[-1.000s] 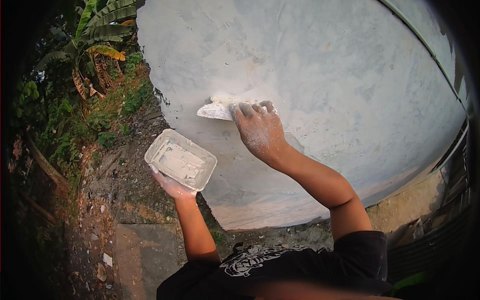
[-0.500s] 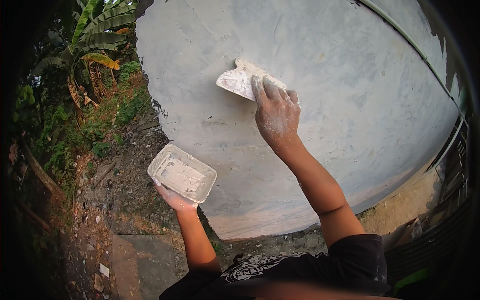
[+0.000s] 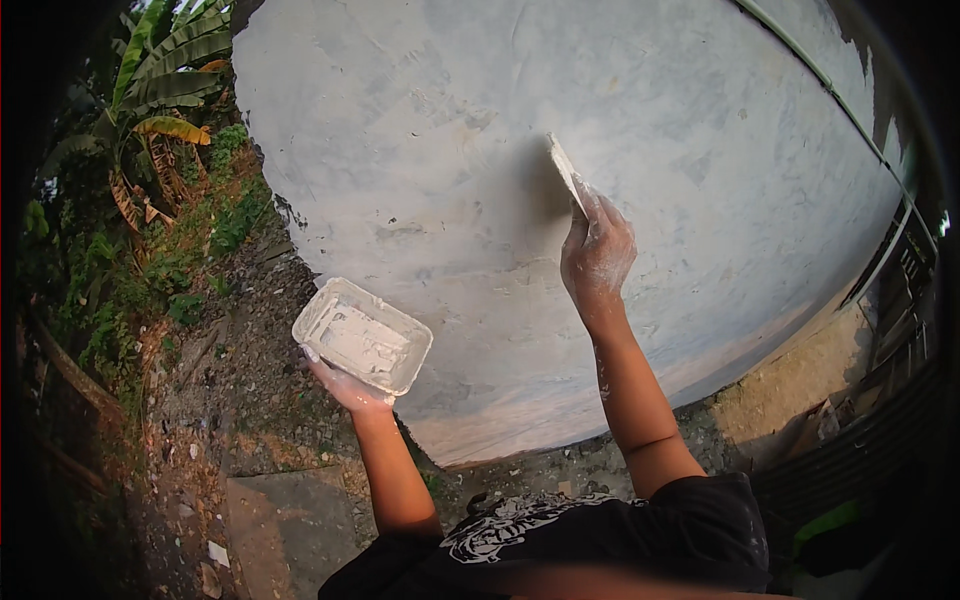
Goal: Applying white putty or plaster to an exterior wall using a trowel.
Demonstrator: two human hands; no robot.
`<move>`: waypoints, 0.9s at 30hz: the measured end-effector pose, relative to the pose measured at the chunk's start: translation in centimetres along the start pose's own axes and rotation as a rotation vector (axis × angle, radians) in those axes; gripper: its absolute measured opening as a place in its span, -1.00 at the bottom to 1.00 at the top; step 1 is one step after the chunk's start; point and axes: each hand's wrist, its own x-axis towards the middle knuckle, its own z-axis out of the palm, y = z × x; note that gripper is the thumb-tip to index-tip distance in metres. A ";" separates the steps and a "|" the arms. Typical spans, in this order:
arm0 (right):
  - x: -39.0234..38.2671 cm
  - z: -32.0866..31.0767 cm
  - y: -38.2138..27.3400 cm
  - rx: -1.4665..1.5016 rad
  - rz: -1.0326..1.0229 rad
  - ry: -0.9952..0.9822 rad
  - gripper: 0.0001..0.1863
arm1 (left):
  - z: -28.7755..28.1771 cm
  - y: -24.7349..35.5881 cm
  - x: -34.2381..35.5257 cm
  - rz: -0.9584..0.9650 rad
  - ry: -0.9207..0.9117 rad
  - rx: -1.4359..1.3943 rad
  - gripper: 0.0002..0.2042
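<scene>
Black shirt (image 3: 600, 535): nearest to us, with a pale print on its front.
Left hand (image 3: 345, 385): we find the grip closed on the tub's lower left side, the skin smeared white.
Tub (image 3: 407, 368): rectangular, open-topped and pale; we note off-white paste (image 3: 362, 338) coating its bottom.
Right hand (image 3: 600, 255): we observe the grip pinching the scraper between thumb and fingers, white residue on the skin.
Scraper (image 3: 564, 168): above and right of the tub, well apart from it, seen nearly edge-on; we cannot tell whether it touches the wall.
Wall (image 3: 720, 200): grey, patchy, ragged along its left edge.
Pipe (image 3: 828, 86): slants across the wall's upper right.
Plant (image 3: 185, 80): broad-leaved, upper left, beyond the wall.
</scene>
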 end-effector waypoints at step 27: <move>-7.1 4.1 -4.0 -0.050 0.016 -0.273 -0.47 | -2.5 -2.4 1.1 -0.056 0.114 0.074 -0.32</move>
